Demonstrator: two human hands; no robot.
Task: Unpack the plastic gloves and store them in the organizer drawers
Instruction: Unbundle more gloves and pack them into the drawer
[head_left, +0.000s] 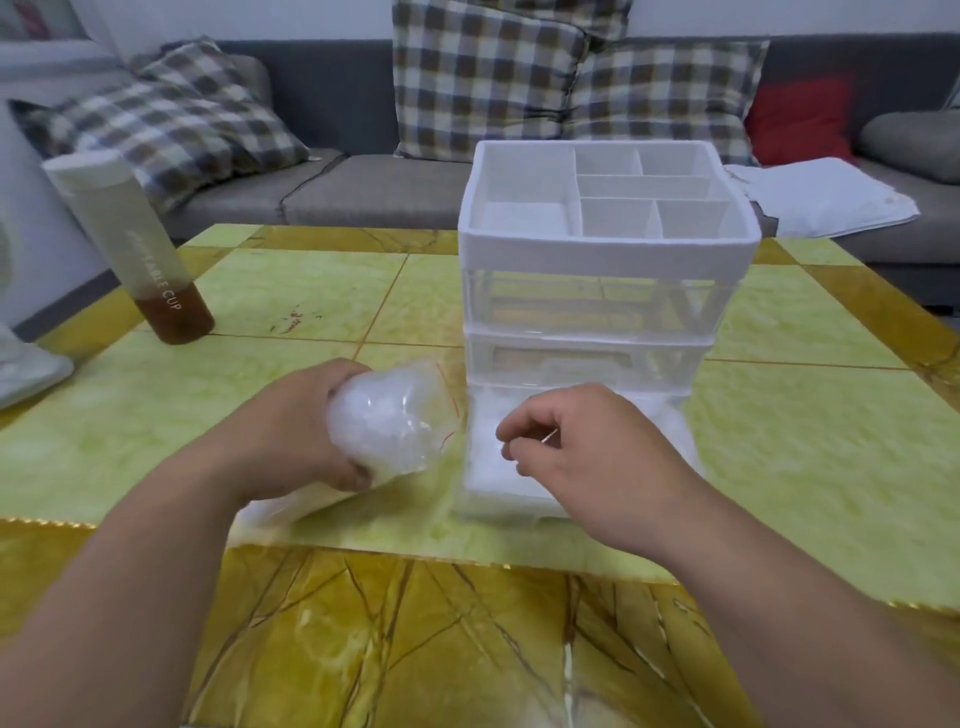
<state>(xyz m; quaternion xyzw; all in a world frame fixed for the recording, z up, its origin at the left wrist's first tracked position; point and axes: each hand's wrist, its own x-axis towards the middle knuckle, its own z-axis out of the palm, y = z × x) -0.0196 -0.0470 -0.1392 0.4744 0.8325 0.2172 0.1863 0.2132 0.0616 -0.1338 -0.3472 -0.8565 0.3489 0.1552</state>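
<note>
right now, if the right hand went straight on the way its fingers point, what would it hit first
Probably the bag in the left hand: the right hand points left at it, above the open drawer. Depth is unclear.

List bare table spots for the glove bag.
Free: green marble-tile table between the brown-liquid white bottle and the white-and-clear drawer organizer; the patch right of the organizer; the near yellow strip. Crowded in front of it: left hand grips the clear plastic bag of gloves, right hand over the pulled-out bottom drawer.
</note>
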